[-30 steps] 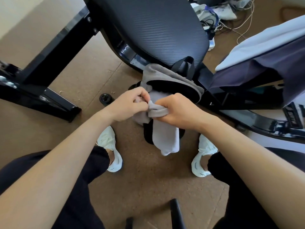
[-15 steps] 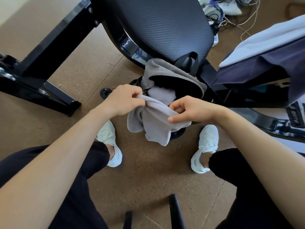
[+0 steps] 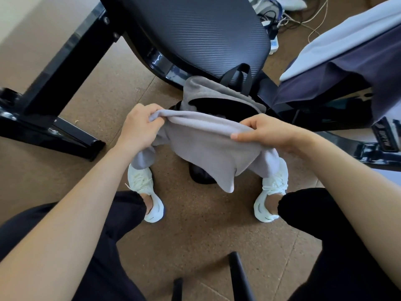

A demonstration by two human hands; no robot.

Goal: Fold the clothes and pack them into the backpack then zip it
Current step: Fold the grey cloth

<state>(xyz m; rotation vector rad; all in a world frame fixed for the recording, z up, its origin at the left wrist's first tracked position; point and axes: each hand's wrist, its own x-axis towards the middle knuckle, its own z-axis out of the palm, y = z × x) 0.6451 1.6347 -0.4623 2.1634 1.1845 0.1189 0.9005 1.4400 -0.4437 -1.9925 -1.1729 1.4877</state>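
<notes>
holds a grey cloth [image 3: 206, 148] stretched wide just in front of the backpack [image 3: 219, 92], hiding most of its dark opening. grips the cloth's top edge at the left corner with the left hand [image 3: 140, 127], fingers curled tight round a bunched fold. pinches the same edge further right with the right hand [image 3: 269, 131], fingers curled over the top, thumb pressed flat on the near side. lets the rest of the cloth hang in loose points in front of the backpack's dark base, clear of the floor [image 3: 206, 235].

shows the backpack upright on the floor, grey flap lying back, black handle [image 3: 238, 77] leaning on the bench pad [image 3: 195, 29] behind it. shows two white shoes [image 3: 138, 181] planted nearer than the backpack, one to either side, partly under the cloth's hanging ends. shows a navy garment [image 3: 329, 83] and a white garment [image 3: 347, 35] draped to the right of the backpack, and a tangle of cables [image 3: 280, 18] well behind it.
</notes>
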